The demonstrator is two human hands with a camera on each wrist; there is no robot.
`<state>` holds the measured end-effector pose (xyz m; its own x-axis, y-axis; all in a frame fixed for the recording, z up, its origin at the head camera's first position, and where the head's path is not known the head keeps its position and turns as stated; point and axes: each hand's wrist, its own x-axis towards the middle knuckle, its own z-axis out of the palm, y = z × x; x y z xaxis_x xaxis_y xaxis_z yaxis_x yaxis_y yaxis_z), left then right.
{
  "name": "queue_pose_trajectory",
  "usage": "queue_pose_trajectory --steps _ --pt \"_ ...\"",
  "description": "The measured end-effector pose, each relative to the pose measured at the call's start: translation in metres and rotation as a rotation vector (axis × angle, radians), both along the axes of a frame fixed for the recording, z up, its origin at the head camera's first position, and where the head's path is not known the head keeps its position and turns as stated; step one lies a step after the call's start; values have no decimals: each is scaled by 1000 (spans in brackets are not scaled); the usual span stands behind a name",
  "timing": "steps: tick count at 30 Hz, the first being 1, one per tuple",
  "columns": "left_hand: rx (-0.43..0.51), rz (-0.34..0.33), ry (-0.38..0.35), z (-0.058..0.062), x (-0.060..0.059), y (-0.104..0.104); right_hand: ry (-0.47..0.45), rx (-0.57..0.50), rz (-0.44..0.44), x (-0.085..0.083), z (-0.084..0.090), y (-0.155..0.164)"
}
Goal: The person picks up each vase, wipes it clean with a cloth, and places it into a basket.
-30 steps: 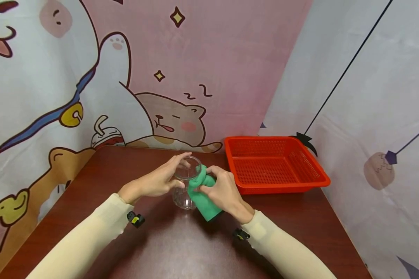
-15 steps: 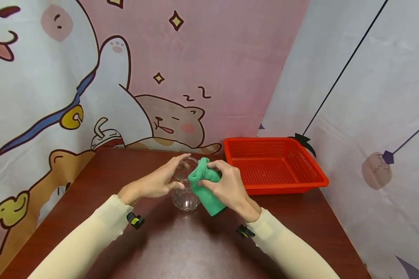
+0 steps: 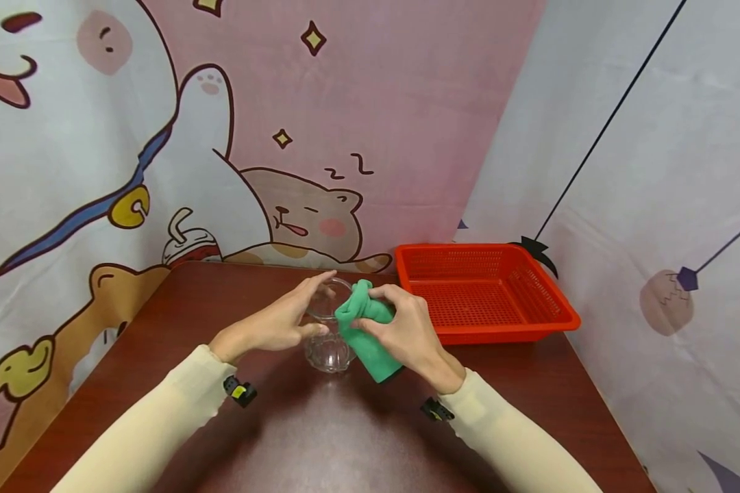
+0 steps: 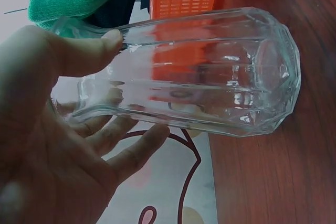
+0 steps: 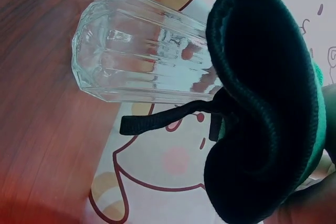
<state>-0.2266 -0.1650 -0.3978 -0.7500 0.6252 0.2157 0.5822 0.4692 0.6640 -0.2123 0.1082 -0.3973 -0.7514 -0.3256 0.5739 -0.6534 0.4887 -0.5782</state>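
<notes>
Dark wood table (image 3: 321,438), cartoon backdrop. Ribbed glass (image 3: 328,335) stands mid-table; left hand (image 3: 277,322) curls around its rim. Right hand (image 3: 407,332) pinches green cloth (image 3: 364,329) at the mouth. Glass likely rigid, slick, fragile: grip the ribbed wall.

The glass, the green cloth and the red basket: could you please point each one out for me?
glass (image 4: 210,77), left wrist view, on its ribbed side wall.
green cloth (image 3: 370,342), head view, on the part hanging below the right hand.
red basket (image 3: 487,333), head view, on its near rim.
</notes>
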Motion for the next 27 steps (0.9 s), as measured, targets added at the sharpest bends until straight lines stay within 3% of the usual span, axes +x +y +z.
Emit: queue_pose_trajectory --steps 6,11,22,27 --pt "-49 74 9 2 4 2 -7 -2 -8 3 1 6" --pt "-65 156 71 0 9 7 -17 -8 -27 4 3 12" --pt "-104 471 221 0 25 32 -21 -41 -55 1 4 24" --pt "-117 567 289 -3 30 42 -15 -45 -82 1 4 27"
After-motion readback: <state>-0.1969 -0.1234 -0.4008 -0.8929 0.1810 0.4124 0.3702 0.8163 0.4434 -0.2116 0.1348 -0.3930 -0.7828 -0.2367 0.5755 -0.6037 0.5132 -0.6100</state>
